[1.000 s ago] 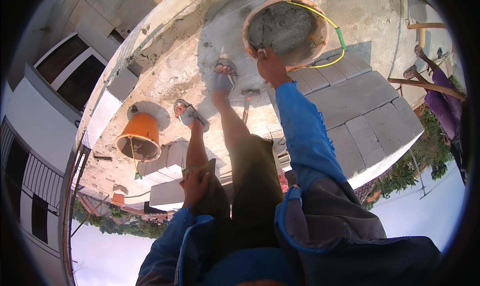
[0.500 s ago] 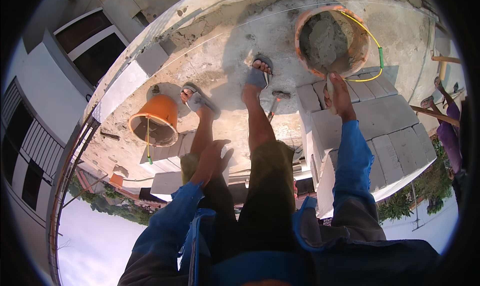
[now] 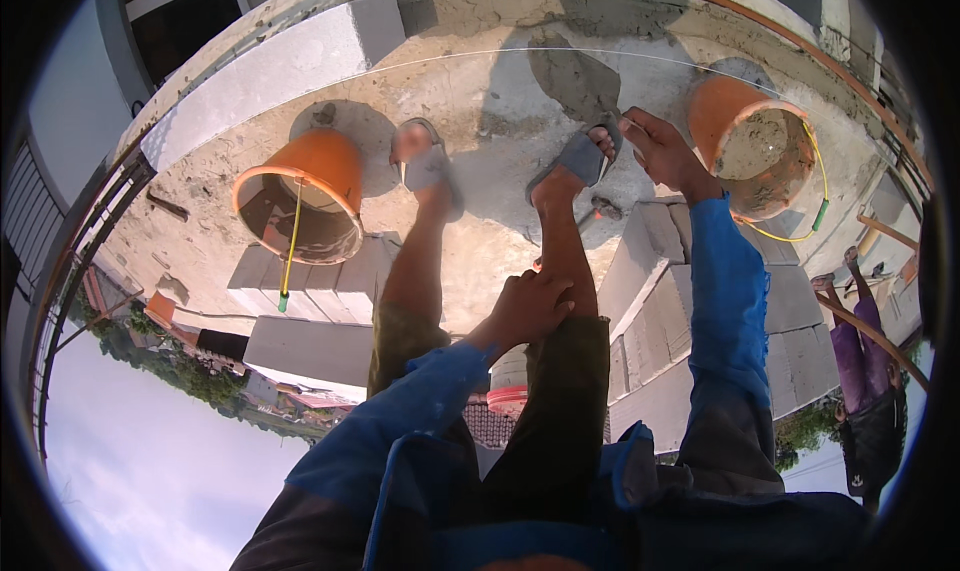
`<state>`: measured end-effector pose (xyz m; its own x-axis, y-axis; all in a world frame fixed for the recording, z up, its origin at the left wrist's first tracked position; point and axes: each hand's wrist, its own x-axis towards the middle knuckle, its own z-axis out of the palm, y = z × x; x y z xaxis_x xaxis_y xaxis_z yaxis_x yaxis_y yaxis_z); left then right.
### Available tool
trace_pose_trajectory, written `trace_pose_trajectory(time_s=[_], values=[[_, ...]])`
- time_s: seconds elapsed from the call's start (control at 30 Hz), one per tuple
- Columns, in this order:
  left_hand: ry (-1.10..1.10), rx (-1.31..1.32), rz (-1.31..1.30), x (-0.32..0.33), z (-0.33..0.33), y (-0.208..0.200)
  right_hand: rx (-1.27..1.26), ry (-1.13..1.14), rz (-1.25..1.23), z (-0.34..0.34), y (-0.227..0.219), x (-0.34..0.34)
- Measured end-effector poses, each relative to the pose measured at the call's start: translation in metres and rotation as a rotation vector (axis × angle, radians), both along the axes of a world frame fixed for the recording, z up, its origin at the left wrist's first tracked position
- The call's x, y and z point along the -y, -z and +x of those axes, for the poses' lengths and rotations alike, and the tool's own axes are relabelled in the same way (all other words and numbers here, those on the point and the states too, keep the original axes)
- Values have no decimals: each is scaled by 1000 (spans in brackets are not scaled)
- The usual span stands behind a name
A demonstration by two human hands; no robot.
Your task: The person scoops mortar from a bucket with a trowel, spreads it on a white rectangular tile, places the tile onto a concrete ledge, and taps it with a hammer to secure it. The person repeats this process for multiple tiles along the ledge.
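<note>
My right hand [image 3: 660,153] is closed round the handle of a trowel. The trowel's broad grey blade [image 3: 575,79], which looks coated with mortar, is held out beyond my right foot, near a thin stretched string [image 3: 455,59]. To the right of that hand is an orange bucket [image 3: 722,121] with mortar inside and a yellow handle. My left hand [image 3: 530,306] lies on my right knee, fingers resting over it, holding nothing.
Another orange bucket [image 3: 315,166] tilts at left. Pale blocks are stacked left [image 3: 310,346] and right [image 3: 650,316]. A pale block [image 3: 270,76] lies along the far left wall. A hammer [image 3: 603,209] lies by my right foot. Another person [image 3: 868,366] is at far right.
My right hand has lifted the trowel out of the right bucket and swung it left and farther out. My left hand has come down onto my right knee. The view has shifted.
</note>
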<state>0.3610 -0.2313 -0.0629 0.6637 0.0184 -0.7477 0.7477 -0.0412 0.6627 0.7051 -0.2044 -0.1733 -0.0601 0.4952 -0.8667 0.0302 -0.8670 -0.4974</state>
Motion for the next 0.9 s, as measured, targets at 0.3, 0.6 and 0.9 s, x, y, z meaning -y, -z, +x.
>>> trace_pose_trajectory(time_s=[0.3, 0.6, 0.9], values=[[-300, 135, -38, -27, 24, -3, 1106, -594, 627, -92, 75, -156], [-294, 89, -133, -44, 28, -7, 1063, -491, 463, -131, 44, -138], [-399, 194, 34, -29, 25, 9, 1109, -554, 286, -176, 96, -154]])
